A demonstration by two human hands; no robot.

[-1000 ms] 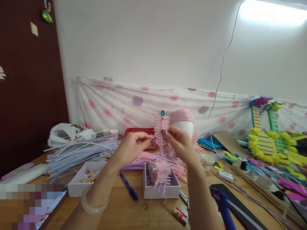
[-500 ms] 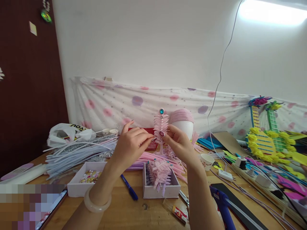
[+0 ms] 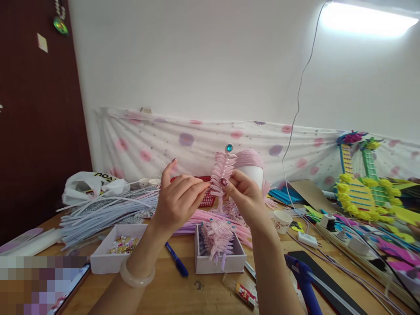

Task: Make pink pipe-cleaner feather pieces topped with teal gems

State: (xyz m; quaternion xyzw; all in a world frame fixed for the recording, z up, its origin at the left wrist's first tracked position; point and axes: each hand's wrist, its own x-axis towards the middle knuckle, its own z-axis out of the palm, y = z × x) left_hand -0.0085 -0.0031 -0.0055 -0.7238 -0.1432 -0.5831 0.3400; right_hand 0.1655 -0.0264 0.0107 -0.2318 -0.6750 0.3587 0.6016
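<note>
A pink feather-shaped piece (image 3: pixel 218 168) stands upright between my hands, with a row of pearls down its middle and a round blue gem (image 3: pixel 229 148) at its top. My right hand (image 3: pixel 246 190) grips its lower right side, thumb in front. At its left edge, my left hand (image 3: pixel 183 194) pinches a pink tip between thumb and fingers, index finger raised. Below, a white box (image 3: pixel 220 264) holds a pile of similar pink pieces with blue gems. Another white box (image 3: pixel 105 262), holding gold and coloured gems, sits left of my left forearm.
A blue pen (image 3: pixel 177 260), a glue gun (image 3: pixel 305 280) and a paper cup (image 3: pixel 282 221) lie or stand around my arms. Pale pipe cleaners (image 3: pixel 108 214) are heaped at the left. Two decorated guitar shapes (image 3: pixel 357 197) and a power strip (image 3: pixel 357 249) are at the right.
The pink piece has turned and tilted a little, its gem moving right and slightly up. My left fingers have shifted slightly, with the raised finger higher. The whole view has shifted slightly.
</note>
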